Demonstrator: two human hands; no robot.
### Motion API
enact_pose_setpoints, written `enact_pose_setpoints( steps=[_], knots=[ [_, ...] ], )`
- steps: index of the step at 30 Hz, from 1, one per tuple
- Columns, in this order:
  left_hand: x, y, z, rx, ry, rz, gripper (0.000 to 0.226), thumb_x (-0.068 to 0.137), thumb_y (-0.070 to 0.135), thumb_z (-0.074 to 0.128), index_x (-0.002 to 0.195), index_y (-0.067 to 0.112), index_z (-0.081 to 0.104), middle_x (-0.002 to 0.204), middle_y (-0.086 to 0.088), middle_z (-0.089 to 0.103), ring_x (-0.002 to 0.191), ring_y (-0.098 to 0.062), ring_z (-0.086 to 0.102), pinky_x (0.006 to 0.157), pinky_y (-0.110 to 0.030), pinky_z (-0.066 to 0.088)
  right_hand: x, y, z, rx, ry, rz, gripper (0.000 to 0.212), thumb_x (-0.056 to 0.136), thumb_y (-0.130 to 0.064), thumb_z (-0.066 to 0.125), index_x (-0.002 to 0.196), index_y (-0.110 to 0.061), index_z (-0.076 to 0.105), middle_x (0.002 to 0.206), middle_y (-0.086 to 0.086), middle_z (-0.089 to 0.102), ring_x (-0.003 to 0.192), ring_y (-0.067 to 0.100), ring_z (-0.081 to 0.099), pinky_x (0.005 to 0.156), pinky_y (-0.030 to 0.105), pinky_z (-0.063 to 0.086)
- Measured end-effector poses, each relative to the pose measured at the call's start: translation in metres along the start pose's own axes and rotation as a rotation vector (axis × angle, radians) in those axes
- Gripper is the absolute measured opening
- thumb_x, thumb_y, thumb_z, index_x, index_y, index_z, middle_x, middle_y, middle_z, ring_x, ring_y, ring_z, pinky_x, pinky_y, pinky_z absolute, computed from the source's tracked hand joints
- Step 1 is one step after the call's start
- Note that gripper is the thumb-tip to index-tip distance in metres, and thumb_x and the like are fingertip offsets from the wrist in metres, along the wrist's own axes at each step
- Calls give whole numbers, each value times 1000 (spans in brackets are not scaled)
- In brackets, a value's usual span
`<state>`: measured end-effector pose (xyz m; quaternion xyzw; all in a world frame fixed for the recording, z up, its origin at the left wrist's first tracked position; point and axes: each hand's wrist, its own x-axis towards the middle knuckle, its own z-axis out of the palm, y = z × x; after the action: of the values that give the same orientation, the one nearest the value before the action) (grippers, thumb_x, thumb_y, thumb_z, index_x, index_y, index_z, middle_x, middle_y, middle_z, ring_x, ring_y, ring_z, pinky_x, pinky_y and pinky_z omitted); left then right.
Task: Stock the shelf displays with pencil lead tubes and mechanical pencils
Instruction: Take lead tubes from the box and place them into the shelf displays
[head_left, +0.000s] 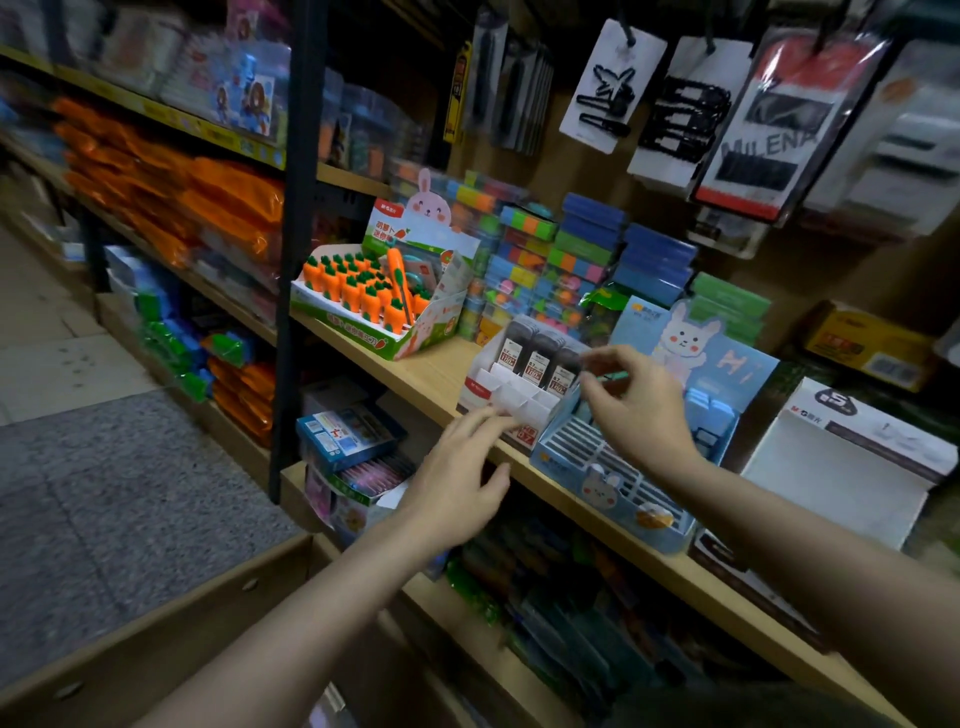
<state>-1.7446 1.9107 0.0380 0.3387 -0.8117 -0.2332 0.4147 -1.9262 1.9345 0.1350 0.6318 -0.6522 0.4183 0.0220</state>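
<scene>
left hand (457, 483): fingers straight, touching front of white cardboard display box (511, 400) at wooden shelf's (415, 374) front edge | right hand (641, 402): fingertips pinched, contents unclear | dark pencil lead tubes (540, 358): upright in box's back row

Dim store light, blurred warped edges, dark corners, sharper centre
</scene>
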Motion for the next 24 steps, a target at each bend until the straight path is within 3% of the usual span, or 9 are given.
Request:
enact_pose_setpoints(
  steps=[3, 5, 7, 11, 13, 16, 18, 21, 24],
  knots=[
    [-30, -9, -11, -183, 48, -286, 18, 92, 15, 60, 108, 22, 65, 105, 6, 68, 97, -2, 62, 85, -21, 50, -44, -10, 23, 123, -131, 29, 6, 89, -22, 68, 91, -28, 68, 86, -14, 68, 79, 1, 66, 71, 21, 54],
    [-61, -22, -17, -340, 65, -537, 10, 94, 8, 59, 95, 15, 65, 82, 0, 68, 69, 2, 64, 64, -15, 51, -78, -16, 47, 161, -296, 20, 8, 86, -20, 71, 83, -28, 70, 81, -15, 69, 73, -1, 65, 68, 13, 50],
    [-103, -42, -21, -378, 91, -745, 14, 94, 4, 57, 84, 11, 64, 71, -4, 63, 59, -8, 59, 54, -20, 45, -114, -19, 76, 184, -478, 11, 7, 84, -19, 73, 81, -26, 71, 76, -16, 69, 68, -5, 63, 62, 3, 42],
    [-198, -77, -21, -290, 125, -1094, 26, 93, 7, 57, 68, 14, 60, 67, -4, 61, 59, -14, 54, 55, -23, 41, -183, -11, 142, 255, -729, 126, 5, 82, -11, 76, 80, -14, 73, 68, -7, 66, 53, -8, 54, 55, 4, 37],
    [-237, -87, -13, -295, 180, -1232, 25, 94, 6, 56, 70, 12, 59, 68, -7, 60, 61, -19, 54, 56, -25, 42, -210, -4, 170, 256, -826, 202, 5, 81, -7, 76, 79, -11, 72, 63, -6, 62, 52, -4, 52, 55, 9, 40],
    [-287, -100, 10, -290, 194, -1421, 18, 92, 5, 52, 76, 13, 59, 76, -10, 58, 68, -22, 54, 62, -28, 44, -239, 11, 204, 239, -955, 357, 23, 82, -3, 74, 67, -17, 64, 59, -4, 60, 48, -1, 52, 50, 10, 41],
    [-309, -111, 29, -267, 177, -1539, 19, 93, 10, 50, 77, 9, 61, 84, -14, 60, 77, -23, 57, 70, -31, 47, -251, 22, 223, 184, -1024, 425, 25, 82, -5, 75, 65, -21, 63, 63, -6, 62, 57, 4, 58, 55, 14, 45],
    [-327, -124, 51, -132, 118, -1662, 20, 92, 22, 61, 101, 5, 67, 109, -14, 67, 105, -30, 62, 94, -34, 50, -264, 38, 242, 87, -1136, 475, 19, 82, -9, 74, 72, -22, 65, 74, -8, 64, 73, 8, 62, 64, 18, 49],
    [-330, -129, 66, 3, 80, -1687, 17, 86, 28, 71, 95, 15, 66, 109, -10, 68, 103, -28, 63, 87, -27, 48, -280, 51, 259, 43, -1259, 492, 14, 83, -8, 71, 81, -21, 65, 89, -4, 64, 87, 11, 63, 76, 23, 52]
  ],
)
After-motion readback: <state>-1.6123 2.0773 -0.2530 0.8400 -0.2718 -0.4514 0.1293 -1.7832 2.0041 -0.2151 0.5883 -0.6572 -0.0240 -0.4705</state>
